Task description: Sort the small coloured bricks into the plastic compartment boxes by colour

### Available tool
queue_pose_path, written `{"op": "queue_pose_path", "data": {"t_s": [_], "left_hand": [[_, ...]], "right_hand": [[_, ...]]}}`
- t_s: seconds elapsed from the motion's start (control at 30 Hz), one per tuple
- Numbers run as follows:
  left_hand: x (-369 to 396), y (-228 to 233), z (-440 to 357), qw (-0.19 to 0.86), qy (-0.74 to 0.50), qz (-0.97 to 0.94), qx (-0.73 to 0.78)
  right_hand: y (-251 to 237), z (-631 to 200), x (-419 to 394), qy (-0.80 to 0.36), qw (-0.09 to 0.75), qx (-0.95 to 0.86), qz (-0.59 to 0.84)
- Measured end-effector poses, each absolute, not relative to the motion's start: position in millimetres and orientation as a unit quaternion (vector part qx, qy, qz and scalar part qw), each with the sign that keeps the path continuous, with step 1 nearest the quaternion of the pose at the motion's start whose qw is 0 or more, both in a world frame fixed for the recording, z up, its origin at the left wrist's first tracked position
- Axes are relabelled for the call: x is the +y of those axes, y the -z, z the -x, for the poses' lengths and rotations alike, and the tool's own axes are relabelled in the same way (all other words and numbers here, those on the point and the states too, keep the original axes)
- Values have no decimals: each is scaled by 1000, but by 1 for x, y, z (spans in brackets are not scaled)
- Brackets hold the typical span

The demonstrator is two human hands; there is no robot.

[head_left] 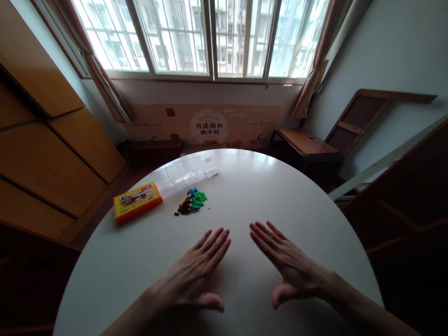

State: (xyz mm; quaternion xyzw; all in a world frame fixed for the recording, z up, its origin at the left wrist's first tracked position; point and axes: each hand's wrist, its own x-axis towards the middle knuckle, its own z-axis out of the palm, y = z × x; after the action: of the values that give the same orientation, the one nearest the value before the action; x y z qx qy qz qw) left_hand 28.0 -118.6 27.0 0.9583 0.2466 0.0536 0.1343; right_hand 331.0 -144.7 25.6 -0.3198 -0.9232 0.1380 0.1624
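My left hand (199,268) is stretched out palm down over the white round table (297,196), its thumb apart from the fingers, holding nothing. Opposite it, my right hand (287,261) has the same flat pose, fingers extended and thumb spread, with nothing in it. Whether the palms touch the tabletop, I cannot tell. Beyond my left fingertips lies a loose heap of small plastic pieces (197,199) in green, blue, brown and a little yellow. One tiny pale piece sits just right of the heap.
Left of the heap are a yellow and orange box (137,201) and a clear compartment tray (187,171). A wooden stool or chair (306,141) stands past the table's far right edge. Orange cabinets (59,154) line the left; a window (210,37) is ahead.
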Motion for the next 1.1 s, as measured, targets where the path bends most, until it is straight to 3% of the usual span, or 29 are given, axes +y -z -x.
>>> {"op": "queue_pose_path", "data": {"t_s": [0.13,0.4,0.5,0.67,0.77,0.93,1.1], "left_hand": [[-113,-12,-30,166,-15,-956,241],[-114,-14,-28,186,-16,-951,246],[-112,-14,-27,223,-61,-935,270],[-101,-13,-15,322,-323,-774,440],[-96,-13,-7,290,-388,-721,496],[-87,-10,3,153,-396,-712,559],[-51,6,28,68,-324,-660,674]], "right_hand": [[-13,-319,-143,-167,80,-934,305],[-12,-315,-143,-169,76,-934,306],[-6,-312,-143,-124,135,-933,311],[5,-303,-137,-73,308,-884,343],[5,-299,-133,-76,345,-868,348],[6,-298,-128,-80,335,-868,358],[9,-279,-91,-75,241,-883,396]]}}
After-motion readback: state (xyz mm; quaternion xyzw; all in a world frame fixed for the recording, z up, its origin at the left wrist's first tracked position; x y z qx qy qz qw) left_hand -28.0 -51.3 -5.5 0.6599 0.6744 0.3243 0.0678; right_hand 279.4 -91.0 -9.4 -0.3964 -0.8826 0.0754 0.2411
